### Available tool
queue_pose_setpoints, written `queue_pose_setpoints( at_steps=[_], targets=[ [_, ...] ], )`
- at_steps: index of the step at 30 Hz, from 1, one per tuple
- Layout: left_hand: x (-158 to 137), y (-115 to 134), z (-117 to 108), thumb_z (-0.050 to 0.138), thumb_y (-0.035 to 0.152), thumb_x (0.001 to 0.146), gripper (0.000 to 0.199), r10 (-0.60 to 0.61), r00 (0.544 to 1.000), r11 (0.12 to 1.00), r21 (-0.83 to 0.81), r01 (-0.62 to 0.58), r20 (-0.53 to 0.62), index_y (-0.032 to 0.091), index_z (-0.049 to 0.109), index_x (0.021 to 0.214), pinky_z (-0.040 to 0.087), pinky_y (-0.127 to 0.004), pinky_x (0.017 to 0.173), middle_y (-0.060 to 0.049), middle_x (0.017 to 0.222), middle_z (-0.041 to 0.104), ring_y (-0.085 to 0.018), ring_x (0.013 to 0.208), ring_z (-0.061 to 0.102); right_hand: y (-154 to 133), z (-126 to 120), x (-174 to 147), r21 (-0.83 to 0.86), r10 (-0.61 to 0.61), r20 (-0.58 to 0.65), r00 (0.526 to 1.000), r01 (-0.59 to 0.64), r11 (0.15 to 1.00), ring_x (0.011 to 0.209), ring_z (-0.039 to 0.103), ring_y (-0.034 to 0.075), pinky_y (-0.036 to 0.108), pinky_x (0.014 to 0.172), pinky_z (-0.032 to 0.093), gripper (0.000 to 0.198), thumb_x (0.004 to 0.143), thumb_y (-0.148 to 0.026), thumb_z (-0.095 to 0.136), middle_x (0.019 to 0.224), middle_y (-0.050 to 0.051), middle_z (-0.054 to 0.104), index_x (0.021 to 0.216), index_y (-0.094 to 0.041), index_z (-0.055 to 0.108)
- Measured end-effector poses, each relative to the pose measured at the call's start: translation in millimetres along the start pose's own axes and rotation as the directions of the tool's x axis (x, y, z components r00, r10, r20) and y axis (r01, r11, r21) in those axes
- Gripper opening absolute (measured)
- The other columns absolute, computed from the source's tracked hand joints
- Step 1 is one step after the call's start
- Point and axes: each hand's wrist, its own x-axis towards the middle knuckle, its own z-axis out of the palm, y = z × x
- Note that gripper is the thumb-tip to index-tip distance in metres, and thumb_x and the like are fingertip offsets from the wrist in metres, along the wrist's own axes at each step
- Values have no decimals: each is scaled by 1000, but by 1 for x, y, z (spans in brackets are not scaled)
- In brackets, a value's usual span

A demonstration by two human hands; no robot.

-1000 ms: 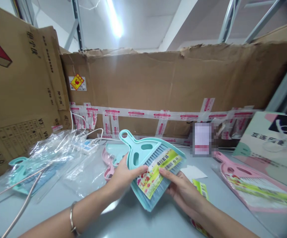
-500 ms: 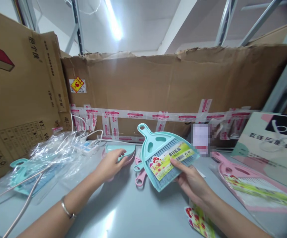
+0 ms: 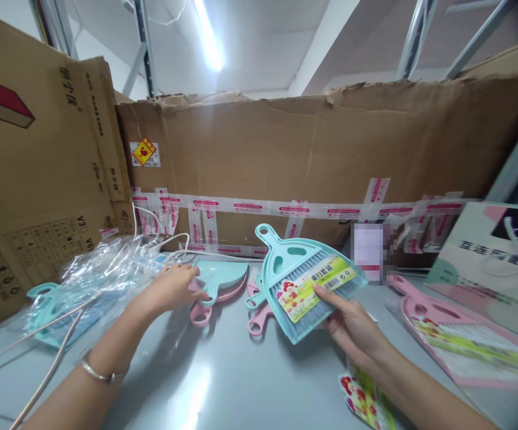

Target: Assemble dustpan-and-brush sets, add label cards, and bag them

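My right hand (image 3: 352,328) grips a mint-green dustpan (image 3: 281,245) by its lower right edge, thumb on top. A grey-blue-bristled brush (image 3: 306,322) lies in the pan, with a printed mushroom card (image 3: 315,286) over its bristles. My left hand (image 3: 173,289) hovers with fingers apart between the clear plastic bags (image 3: 116,263) and a stack with a mint dustpan (image 3: 225,275) on top and a pink dustpan (image 3: 200,315) beneath. Whether its fingertips touch a bag or the stack is unclear. Behind the held set, a pink handle (image 3: 259,322) pokes out.
At left, a bagged mint set (image 3: 46,304) lies under white cables (image 3: 68,328). A bagged pink dustpan set (image 3: 460,334) lies at right, near loose mushroom cards (image 3: 366,397). Cardboard boxes (image 3: 241,155) wall off the back and left; a printed box (image 3: 487,263) stands at right.
My left hand has moved left, away from the stacked dustpans and towards the plastic bags, uncovering the stack's handles. My right hand still holds the mint set; the view has shifted slightly.
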Motion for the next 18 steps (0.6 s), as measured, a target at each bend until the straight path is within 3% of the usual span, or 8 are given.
queue_pose_setpoints(
  at_steps=[2,5,8,12,15,18],
  targets=[
    [-1,-8,-4,49,36,74,19,9,999,1000,-4,-9,32,20,61,75,39,-32,66,-6,79,64,-25,78,57,0,0,0,1,-1,-3,1000,1,1000,71,66,20,25,52,54,38,59,-19,75,82,4,71,93,-16,60],
    [-1,-10,-13,42,22,74,19,-35,999,999,33,37,-38,19,57,63,35,-29,57,-6,67,62,-22,64,57,0,1,-1,3,-4,-14,1000,4,1000,70,67,20,25,51,54,37,59,-19,75,83,4,71,92,-16,60],
    [-2,1,-22,36,18,77,20,-54,982,997,49,63,-179,19,55,71,35,-29,60,-7,74,62,-23,72,56,-3,2,-2,7,-3,-8,1000,3,1000,71,67,21,27,54,56,36,60,-17,74,84,4,71,93,-17,60],
    [-3,15,-17,34,20,80,22,-4,929,993,-107,-39,-370,21,54,89,39,-27,64,-3,86,61,-19,77,56,-13,0,-2,26,19,7,1000,-19,999,73,67,21,31,61,57,36,62,-14,71,87,4,70,97,-18,60],
    [-3,13,-4,44,24,76,21,76,963,985,-132,-113,-259,20,56,92,40,-27,63,-5,89,60,-19,78,56,-22,-3,-3,2,87,23,996,-87,996,76,67,22,32,64,57,35,65,-14,69,89,6,70,99,-16,60],
    [-1,5,4,51,19,68,14,135,984,984,-96,-147,-119,18,60,79,41,-27,63,-6,84,60,-20,76,55,-29,-3,-6,-15,130,54,990,-129,991,79,67,23,34,69,56,39,66,-14,68,93,7,70,103,-17,58]
  ],
)
